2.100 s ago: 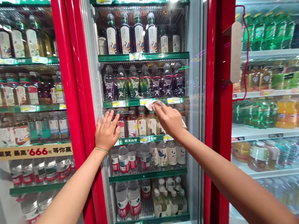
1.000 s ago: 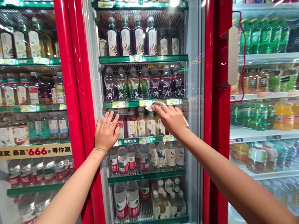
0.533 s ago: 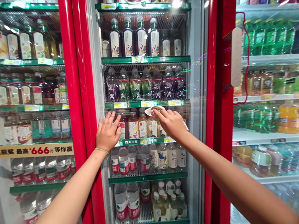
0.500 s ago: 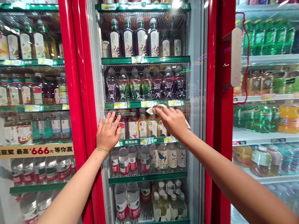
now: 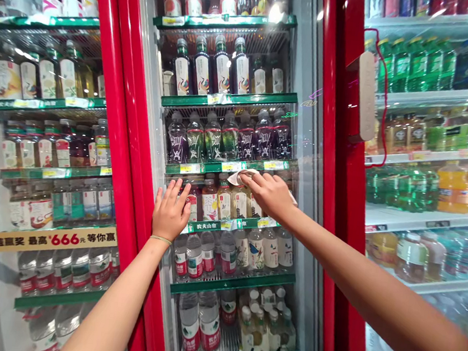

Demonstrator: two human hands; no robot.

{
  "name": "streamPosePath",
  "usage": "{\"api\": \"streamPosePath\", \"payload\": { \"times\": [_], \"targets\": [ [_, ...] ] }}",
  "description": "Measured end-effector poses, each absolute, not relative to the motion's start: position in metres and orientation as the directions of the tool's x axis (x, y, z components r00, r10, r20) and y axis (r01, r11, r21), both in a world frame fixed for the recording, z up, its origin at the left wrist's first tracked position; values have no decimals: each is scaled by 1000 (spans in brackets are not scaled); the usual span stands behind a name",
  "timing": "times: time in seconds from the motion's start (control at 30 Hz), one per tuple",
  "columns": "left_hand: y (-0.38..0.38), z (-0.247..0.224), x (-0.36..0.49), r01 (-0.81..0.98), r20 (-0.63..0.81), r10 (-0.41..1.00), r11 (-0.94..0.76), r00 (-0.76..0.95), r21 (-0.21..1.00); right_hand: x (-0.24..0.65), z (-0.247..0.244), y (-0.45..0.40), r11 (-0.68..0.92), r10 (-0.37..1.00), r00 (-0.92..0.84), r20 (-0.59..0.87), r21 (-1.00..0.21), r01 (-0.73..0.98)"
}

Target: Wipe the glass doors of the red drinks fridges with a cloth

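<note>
Much of the pale cloth (image 5: 236,179) hidden under the right hand (image 5: 269,194) pinching it, left hand (image 5: 170,213) outspread

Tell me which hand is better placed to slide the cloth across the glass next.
Probably the right hand: it holds the cloth at the glass door. The left hand is spread out, holding nothing, beside the red frame.

Red "666" on yellow banner (image 5: 36,240), "农夫山泉" on green shelf edge (image 5: 220,227), "茶" on bottle (image 5: 210,202)
</note>
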State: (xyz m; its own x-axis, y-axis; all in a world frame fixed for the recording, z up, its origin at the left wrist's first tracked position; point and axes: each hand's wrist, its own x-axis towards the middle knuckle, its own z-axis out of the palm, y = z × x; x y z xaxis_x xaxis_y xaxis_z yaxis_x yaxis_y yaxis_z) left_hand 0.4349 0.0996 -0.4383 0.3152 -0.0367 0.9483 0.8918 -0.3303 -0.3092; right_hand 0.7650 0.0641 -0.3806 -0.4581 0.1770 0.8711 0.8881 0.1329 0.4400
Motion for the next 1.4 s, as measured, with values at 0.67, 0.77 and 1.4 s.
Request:
{"api": "streamPosePath", "payload": {
  "times": [0.67, 0.77, 1.4],
  "targets": [
    [102, -439, 434, 890, 948, -40, -334, 316, -311, 768, -399, 54, 84, 236, -462, 855, 456, 886],
    [102, -439, 435, 892, 949, -40, -333, 312, -307, 764, -388, 56, 72, 209, -418, 884, 413, 908],
    [101, -439, 434, 891, 952, -29, -344, 306, -296, 755, -389, 55, 75, 231, -380, 896, 373, 925]
  ]
}}
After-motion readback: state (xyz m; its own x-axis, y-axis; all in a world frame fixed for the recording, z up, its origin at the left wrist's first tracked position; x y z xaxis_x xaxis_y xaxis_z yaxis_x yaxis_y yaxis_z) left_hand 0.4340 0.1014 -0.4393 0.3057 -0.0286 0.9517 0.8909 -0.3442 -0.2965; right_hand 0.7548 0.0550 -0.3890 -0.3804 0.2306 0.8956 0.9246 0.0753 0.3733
